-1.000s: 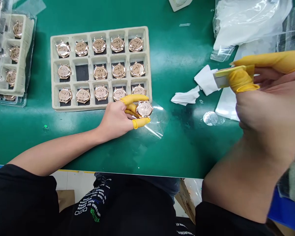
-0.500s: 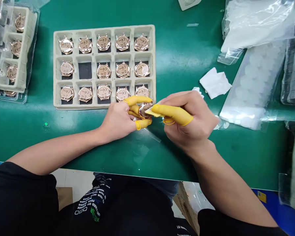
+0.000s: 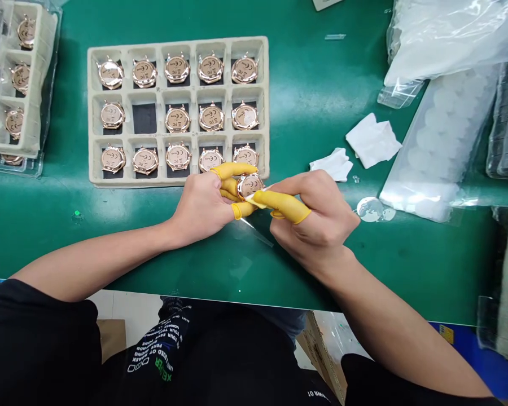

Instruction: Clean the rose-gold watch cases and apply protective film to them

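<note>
While I follow this from my far screen, I see the left hand (image 3: 203,206) almost closed around a rose-gold watch case (image 3: 249,186), and it holds the case by the edge with fingers in yellow cots (image 3: 232,170). The case is held up just beside the lower right corner of the tray, so it is not lying in any cell. The right hand (image 3: 313,217) is also nearly closed, and its yellow cot (image 3: 283,206) presses a small white pad (image 3: 256,201) against the lower edge of the case. Both hands are very near each other, with the case between them.

Under the hands lies a thin strip of clear film (image 3: 256,231) on the green bench (image 3: 322,276). Just above them is the pale pulp tray (image 3: 178,44), with three rows of five cells, and fourteen cases (image 3: 178,119) sit in it, one for each cell. Farther left, a second tray (image 3: 40,84) with more cases stands in clear plastic. To the right lie two white tissues (image 3: 372,141) (image 3: 332,164), a round clear disc (image 3: 369,209), a bubble bag (image 3: 438,141) and a plastic bag (image 3: 449,39).
</note>
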`<state>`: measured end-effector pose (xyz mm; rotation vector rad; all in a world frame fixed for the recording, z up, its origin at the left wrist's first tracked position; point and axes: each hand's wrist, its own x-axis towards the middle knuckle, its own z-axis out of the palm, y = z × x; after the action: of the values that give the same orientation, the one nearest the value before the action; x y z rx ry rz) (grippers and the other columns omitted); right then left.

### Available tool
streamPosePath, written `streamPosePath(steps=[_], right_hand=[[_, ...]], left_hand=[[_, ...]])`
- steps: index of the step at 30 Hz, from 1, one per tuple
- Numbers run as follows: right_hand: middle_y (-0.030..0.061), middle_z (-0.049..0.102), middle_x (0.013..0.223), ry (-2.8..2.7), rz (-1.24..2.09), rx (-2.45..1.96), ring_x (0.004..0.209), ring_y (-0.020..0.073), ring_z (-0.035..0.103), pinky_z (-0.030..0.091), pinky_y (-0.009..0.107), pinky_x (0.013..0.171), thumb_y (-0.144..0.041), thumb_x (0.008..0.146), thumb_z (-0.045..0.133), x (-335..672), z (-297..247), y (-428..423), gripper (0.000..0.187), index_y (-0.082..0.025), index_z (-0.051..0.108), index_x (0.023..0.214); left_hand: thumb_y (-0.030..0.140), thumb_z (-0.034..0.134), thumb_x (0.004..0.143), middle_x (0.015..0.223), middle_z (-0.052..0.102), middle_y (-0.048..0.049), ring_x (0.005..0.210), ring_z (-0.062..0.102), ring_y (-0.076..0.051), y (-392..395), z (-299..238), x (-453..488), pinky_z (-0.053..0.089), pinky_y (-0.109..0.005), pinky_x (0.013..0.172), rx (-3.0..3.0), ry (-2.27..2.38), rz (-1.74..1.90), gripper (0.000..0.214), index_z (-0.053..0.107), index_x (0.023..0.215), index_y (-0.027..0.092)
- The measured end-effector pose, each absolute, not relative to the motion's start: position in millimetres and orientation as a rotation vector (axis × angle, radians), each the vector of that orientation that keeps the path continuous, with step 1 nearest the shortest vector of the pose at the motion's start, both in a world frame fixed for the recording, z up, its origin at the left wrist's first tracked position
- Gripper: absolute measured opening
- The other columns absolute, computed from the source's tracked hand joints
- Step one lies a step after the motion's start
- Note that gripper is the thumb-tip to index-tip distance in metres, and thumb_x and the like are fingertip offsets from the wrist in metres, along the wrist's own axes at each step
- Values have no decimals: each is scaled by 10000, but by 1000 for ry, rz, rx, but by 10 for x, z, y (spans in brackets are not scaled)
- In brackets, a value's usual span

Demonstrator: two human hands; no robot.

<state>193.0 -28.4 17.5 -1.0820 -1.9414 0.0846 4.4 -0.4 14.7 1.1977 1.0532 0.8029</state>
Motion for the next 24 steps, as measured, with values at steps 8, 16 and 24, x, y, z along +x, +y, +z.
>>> streamPosePath(steps=[8,16,24], right_hand=[[13,690,822,-1771,197,-1142,732,204,671,510,364,610,29,802,608,1972,260,-287,453,-334,762,1025],[28,740,840,-1932,156,-1050,743,190,653,503,370,647,3,858,580,1845,184,-321,310,-269,725,891],[78,715,1039,-1600,597,-1406,908,253,698,595,462,811,-382,1047,586,2307,192,3,294,-320,695,1312]], left_hand=[[241,911,696,916,818,-35,789,781,-162,-13,167,42,679,-272,745,1196,1049,769,615,754,1286,167],[210,894,688,808,765,2,705,720,-121,-3,116,21,614,-205,641,1268,1068,802,577,775,1252,169],[282,924,710,962,830,-32,843,798,-168,-2,120,11,706,-291,819,1265,1053,753,643,747,1323,200]])
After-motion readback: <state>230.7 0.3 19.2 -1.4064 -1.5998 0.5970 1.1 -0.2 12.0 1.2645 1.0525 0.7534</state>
